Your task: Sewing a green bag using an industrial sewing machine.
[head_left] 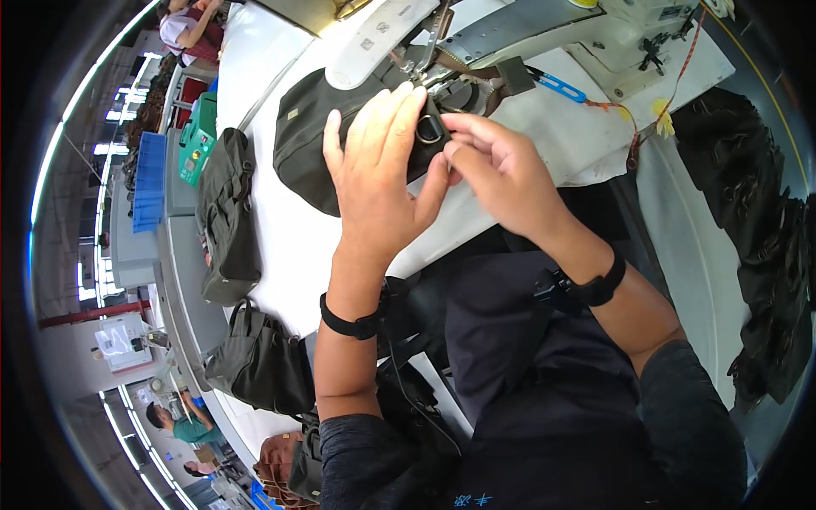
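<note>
My left hand [376, 170] lies flat on a dark olive fabric bag piece [302, 144] under the sewing machine's head [408, 59], fingers extended. My right hand [497, 170] pinches the edge of a small dark tab with a metal ring [429, 129], just right of my left fingertips. Part of the piece and tab is hidden under my hands. The needle area is just beyond my fingertips.
Finished-looking olive bags [225, 212] lie along the white table [272, 255] at left. A blue-handled tool [557, 85] rests near the machine. Dark pieces [739, 238] are piled at right. Co-workers [183, 425] [191, 34], blue bins [146, 183] and a green case [197, 136] are farther left.
</note>
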### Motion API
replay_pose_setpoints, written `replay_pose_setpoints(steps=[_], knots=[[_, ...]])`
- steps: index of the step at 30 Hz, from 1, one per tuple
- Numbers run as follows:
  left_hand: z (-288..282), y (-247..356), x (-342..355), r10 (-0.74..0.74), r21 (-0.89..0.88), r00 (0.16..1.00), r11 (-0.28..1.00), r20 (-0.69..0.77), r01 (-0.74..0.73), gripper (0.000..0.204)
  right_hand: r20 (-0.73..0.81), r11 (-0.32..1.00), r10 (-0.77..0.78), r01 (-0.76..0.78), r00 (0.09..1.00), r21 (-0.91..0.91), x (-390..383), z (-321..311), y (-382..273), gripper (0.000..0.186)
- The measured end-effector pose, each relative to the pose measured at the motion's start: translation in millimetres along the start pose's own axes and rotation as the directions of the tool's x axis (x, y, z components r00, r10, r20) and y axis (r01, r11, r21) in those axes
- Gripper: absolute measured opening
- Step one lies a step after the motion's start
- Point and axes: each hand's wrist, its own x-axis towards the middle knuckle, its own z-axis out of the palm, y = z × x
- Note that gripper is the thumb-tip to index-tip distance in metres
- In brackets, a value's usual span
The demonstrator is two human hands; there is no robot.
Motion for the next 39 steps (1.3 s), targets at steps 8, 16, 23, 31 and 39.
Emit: replay_pose_setpoints(steps=[8,16,23,31,39], knots=[[-2,14,0,-0.031,0.05,0.999,0.998,-0.039,0.032,0.062,0.07,0.996,0.087,-0.085,0.994,-0.021,13,-20,-19,0.034],[4,14,3,-0.097,-0.015,0.994,0.995,-0.043,0.097,0.061,0.122,0.995,0.078,-0.085,0.989,0.06,16,-21,-22,0.033],[15,3,4,-0.086,-0.08,0.989,0.994,-0.12,0.077,0.055,0.121,0.991,0.024,-0.039,0.992,0.127,24,-16,-21,0.034],[22,-13,11,-0.111,-0.137,0.981,0.987,-0.158,0.089,0.043,0.025,0.999,0.016,-0.017,1.0,0.031,34,-12,-18,0.029],[24,-5,15,-0.091,0.01,0.969,0.995,-0.231,0.096,0.043,0.087,0.611,-0.443,0.372,0.892,-0.699,11,-6,-26,0.022]])
